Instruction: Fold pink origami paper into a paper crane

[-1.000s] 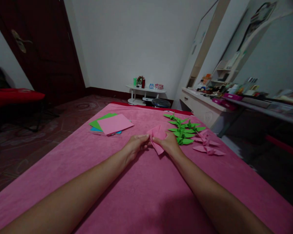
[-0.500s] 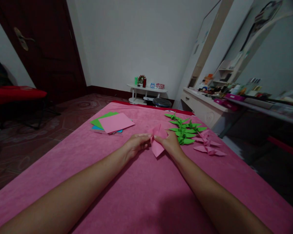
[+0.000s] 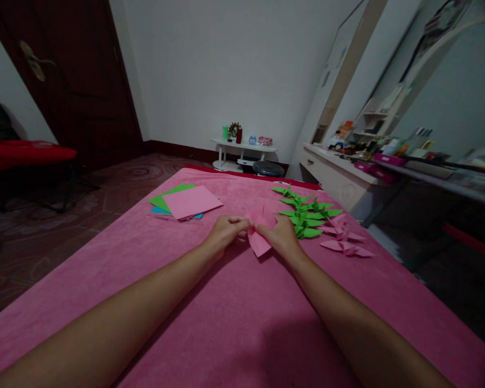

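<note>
A partly folded pink origami paper (image 3: 261, 247) is held between both hands above the pink cloth (image 3: 210, 312). My left hand (image 3: 226, 233) pinches its left edge with thumb and fingertips. On the other side my right hand (image 3: 282, 235) grips it, thumb across the front and the fingers mostly hidden behind. Several green paper cranes (image 3: 305, 215) lie just beyond my right hand. Pink paper cranes (image 3: 347, 248) rest to the right of them.
A fanned stack of coloured paper sheets (image 3: 192, 201), pink on top, lies at the far left of the cloth. Behind stands a low white table (image 3: 246, 146) with small items. A cluttered dresser (image 3: 339, 172) is on the right, a red chair (image 3: 28, 153) on the left.
My left hand has shifted slightly upward and its fingers have curled in more at the paper's left edge. My right hand keeps its hold, and the paper's lower tip sits a little higher.
</note>
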Demonstrator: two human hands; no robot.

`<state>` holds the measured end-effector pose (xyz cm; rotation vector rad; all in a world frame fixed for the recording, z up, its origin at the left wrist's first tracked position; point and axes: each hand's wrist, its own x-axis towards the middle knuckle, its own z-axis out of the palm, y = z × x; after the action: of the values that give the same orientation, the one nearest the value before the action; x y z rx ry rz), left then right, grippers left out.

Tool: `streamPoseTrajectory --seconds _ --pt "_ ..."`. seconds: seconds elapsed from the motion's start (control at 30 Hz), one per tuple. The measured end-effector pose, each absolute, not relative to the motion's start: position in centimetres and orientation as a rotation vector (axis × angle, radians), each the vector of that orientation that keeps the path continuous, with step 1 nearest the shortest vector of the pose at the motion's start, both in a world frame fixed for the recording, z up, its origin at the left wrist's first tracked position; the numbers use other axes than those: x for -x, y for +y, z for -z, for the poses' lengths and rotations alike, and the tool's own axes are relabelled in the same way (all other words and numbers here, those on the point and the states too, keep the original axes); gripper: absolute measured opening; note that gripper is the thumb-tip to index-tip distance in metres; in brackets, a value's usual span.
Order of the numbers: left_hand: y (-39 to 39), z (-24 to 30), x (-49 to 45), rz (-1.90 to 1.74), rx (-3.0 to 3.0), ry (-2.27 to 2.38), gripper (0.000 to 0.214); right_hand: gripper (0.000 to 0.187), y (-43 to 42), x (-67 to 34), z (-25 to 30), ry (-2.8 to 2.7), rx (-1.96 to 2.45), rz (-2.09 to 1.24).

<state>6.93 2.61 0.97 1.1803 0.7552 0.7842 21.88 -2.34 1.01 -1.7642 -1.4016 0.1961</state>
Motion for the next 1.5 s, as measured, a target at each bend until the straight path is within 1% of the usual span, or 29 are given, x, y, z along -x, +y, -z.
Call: streamPoseTrajectory --seconds 0.1,0.27,0.53,0.6,0.67,0.83,0.93,1.3,1.5 --pt "2.9 -0.7 -7.0 -0.874 -1.447 0.817 0.011 0.019 -2.6 -21.6 -1.0 -1.471 1.835 -0.111" --pt "3.5 -0.1 -6.7 -0.962 -1.832 0.991 0.015 0.021 -3.2 -20.5 -1.3 -1.506 1.981 0.136" --pt "3.2 -0.4 -6.4 -0.969 -2.08 1.048 0.021 0.026 -3.3 -20.1 -1.1 -1.516 2.038 0.12" --pt "3.1 -0.4 -6.4 -0.982 -2.02 1.034 0.021 0.025 -3.2 -20.3 -1.1 -1.497 2.023 0.074" --pt "3.1 -0.4 -6.5 -0.95 -1.781 0.959 0.021 0.023 -3.0 -20.7 -1.1 -1.473 1.989 0.004" --pt "3.4 -0.4 -6.7 -0.719 -1.182 0.765 0.031 0.025 -2.3 -21.9 -1.0 -1.365 1.898 -0.15" --pt "3.5 -0.4 -6.6 -0.615 -1.002 0.666 0.023 0.027 -2.1 -22.2 -0.9 -1.338 1.839 -0.162" --pt "3.4 0.2 -6.7 -0.645 -0.919 0.651 0.02 0.029 -2.1 -22.2 -0.4 -1.356 1.752 -0.175" --pt "3.3 0.0 -6.7 -0.671 -0.924 0.674 0.023 0.023 -2.0 -22.1 -0.3 -1.373 1.731 -0.181"
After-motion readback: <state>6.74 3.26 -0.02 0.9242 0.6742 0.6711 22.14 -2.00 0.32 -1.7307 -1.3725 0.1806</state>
